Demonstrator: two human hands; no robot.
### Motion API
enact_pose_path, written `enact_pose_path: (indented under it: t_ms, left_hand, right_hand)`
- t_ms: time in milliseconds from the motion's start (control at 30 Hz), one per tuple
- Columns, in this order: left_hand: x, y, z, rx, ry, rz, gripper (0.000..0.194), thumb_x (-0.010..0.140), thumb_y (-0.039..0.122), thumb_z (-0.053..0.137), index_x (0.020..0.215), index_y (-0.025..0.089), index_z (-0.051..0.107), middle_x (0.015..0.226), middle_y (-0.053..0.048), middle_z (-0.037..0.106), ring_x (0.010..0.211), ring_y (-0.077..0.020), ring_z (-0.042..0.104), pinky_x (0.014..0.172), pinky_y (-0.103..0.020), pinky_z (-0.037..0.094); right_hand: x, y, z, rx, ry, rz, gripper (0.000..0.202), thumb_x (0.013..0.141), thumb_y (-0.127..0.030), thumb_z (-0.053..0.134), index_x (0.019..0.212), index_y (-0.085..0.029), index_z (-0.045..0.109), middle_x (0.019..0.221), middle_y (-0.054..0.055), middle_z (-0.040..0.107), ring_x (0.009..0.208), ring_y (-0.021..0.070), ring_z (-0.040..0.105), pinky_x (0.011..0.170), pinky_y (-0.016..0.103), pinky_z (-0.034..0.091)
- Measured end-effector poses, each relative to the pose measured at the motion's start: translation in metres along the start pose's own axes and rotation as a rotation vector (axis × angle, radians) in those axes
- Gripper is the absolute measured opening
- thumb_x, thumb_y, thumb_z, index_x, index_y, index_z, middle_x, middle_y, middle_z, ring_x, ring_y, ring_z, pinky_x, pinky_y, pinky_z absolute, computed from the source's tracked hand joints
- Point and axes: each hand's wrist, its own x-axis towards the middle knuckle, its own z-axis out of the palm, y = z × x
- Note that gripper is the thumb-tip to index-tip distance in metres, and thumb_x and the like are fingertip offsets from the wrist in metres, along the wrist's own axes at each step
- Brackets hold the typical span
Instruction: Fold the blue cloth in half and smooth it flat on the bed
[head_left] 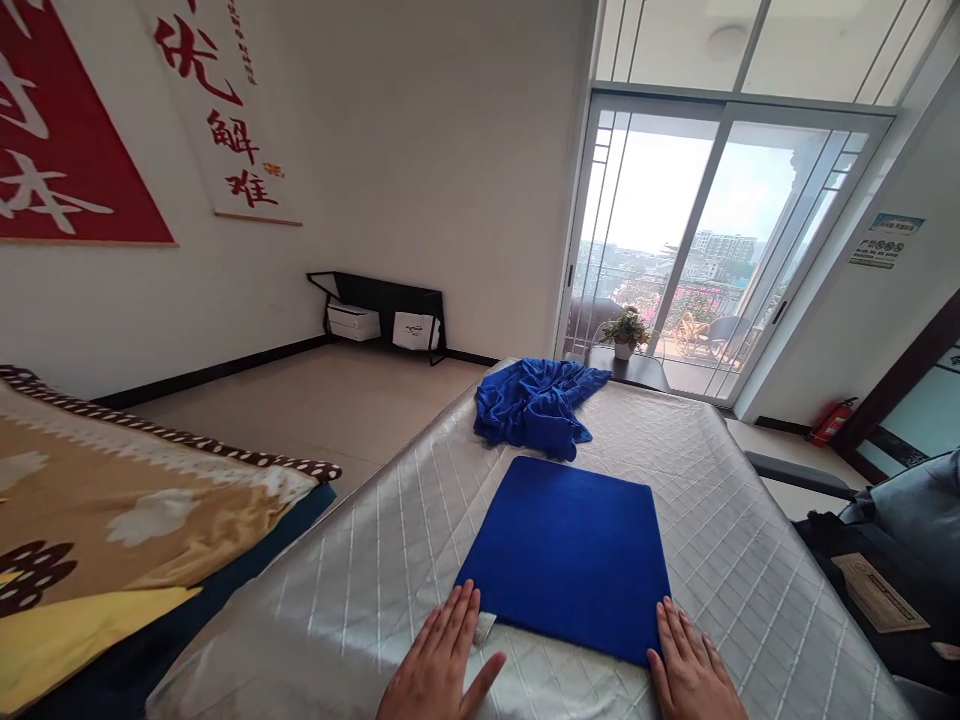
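A flat blue cloth (570, 555), folded into a near-square, lies on the quilted silver-grey cover (720, 510). My left hand (442, 655) rests palm down at its near left corner, fingers stretched out beside a small pale tag (484, 627). At the near right corner my right hand (691, 660) lies flat, its fingertips at the cloth's edge. Neither hand grips anything. Beyond the folded piece sits a crumpled blue cloth (536, 400) in a loose heap.
A patterned brown blanket (187, 520) covers a surface at the left. Behind the far end stand a potted plant (626, 328) and a dark small table (637, 370). A black rack (390, 300) is by the wall. Dark seating (919, 510) is at the right.
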Motion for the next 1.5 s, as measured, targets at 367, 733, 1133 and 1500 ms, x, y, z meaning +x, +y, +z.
enact_pose_path:
  t_ms: [367,733,1133,1500]
  left_hand:
    - [-0.006,-0.001,0.01,0.02,0.033,-0.06,0.073,0.093,0.064,0.045,0.151,0.021,0.039,0.152,-0.011,0.043,0.136,-0.0321,0.047,0.106,-0.048,0.048]
    - [0.052,0.051,-0.011,-0.014,0.0,0.169,0.073,0.1,0.058,0.037,0.157,0.016,0.022,0.157,-0.013,0.032,0.141,-0.0292,0.04,0.11,-0.044,0.043]
    - [0.19,0.168,0.023,-0.305,-0.278,0.454,0.076,0.102,0.061,0.014,0.154,0.008,0.028,0.161,-0.013,0.025,0.151,-0.023,0.015,0.123,-0.038,0.015]
    - [0.184,0.029,0.037,-0.101,-0.221,0.175,0.076,0.101,0.063,0.02,0.155,0.01,0.029,0.16,-0.014,0.028,0.149,-0.0261,0.023,0.121,-0.044,0.021]
  right_hand:
    - [0.076,-0.029,-0.091,-0.078,0.049,-0.043,0.06,0.098,-0.033,0.024,0.152,-0.009,0.035,0.158,0.012,0.031,0.148,0.0247,0.024,0.12,0.046,0.018]
    - [0.109,-0.012,-0.038,-0.007,0.054,0.041,0.064,0.102,-0.041,0.019,0.156,-0.007,0.015,0.163,0.011,0.012,0.151,0.025,0.01,0.121,0.047,0.013]
    - [0.107,-0.002,-0.039,-0.07,0.04,-0.042,0.058,0.097,-0.026,0.026,0.155,-0.019,0.028,0.164,0.006,0.012,0.151,0.026,0.012,0.12,0.048,0.016]
    - [0.115,-0.005,-0.037,0.012,0.047,0.043,0.065,0.1,-0.041,0.015,0.157,-0.01,0.015,0.164,0.006,0.011,0.151,0.0235,0.012,0.122,0.046,0.013]
